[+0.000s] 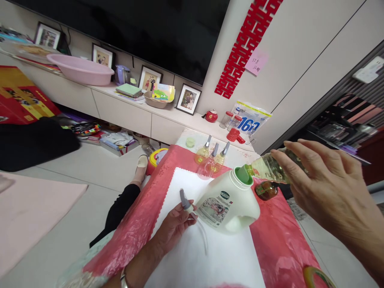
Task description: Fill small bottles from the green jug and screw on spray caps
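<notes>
My left hand (177, 224) pinches a grey-and-white pump head (186, 203), its clear dip tube (205, 238) hanging down over the white sheet. Fingers of my right hand (324, 180) wrap a clear bottle (271, 167), tipped sideways with its mouth at the opening of a pale green detergent jug (229, 204). A green spout shows inside the jug's neck. The jug stands on the white sheet (177, 182), between my hands. Whether liquid is flowing from the bottle I cannot tell. Behind the jug stand several clear pump bottles (207, 166) with grey heads, some with yellowish liquid.
A brown bottle (267, 191) lies right of the jug on the red table cover (276, 236). A tape roll (318, 277) is at the near right edge. A small green cup (190, 142) sits at the table's far end. Beyond runs a low cabinet with a pink basin (81, 70).
</notes>
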The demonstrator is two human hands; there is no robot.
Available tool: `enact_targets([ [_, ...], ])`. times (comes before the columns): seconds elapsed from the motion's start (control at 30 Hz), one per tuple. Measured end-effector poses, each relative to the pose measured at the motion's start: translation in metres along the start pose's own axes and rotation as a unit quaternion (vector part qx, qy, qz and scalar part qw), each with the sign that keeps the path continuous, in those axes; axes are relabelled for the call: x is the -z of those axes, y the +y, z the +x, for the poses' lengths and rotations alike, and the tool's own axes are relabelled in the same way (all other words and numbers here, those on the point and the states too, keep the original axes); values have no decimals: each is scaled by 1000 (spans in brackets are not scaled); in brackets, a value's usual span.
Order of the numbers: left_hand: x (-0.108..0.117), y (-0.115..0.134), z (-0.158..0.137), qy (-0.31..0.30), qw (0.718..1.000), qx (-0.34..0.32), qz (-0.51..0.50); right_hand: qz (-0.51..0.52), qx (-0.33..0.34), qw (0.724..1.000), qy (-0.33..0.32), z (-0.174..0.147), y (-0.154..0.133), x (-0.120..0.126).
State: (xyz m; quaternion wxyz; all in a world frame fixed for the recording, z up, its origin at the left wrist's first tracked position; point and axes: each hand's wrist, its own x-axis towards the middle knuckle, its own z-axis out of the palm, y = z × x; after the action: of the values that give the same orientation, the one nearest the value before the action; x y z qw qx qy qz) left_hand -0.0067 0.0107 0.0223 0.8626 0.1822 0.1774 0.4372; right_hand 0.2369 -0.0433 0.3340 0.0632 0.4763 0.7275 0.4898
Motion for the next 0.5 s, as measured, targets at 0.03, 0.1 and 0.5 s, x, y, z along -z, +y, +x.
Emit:
enact_targets([
  [0.03,0,0,0,-2,1000,0,0,5,-2,1000,2,0,-1,0],
  [0.1,1,-1,0,-8,1000,1,-2,20,-6,1000,9,1,-2,0],
  [0.5,0,-1,1,-2,1000,1,-5,26,-8,999,17,6,-5,5],
])
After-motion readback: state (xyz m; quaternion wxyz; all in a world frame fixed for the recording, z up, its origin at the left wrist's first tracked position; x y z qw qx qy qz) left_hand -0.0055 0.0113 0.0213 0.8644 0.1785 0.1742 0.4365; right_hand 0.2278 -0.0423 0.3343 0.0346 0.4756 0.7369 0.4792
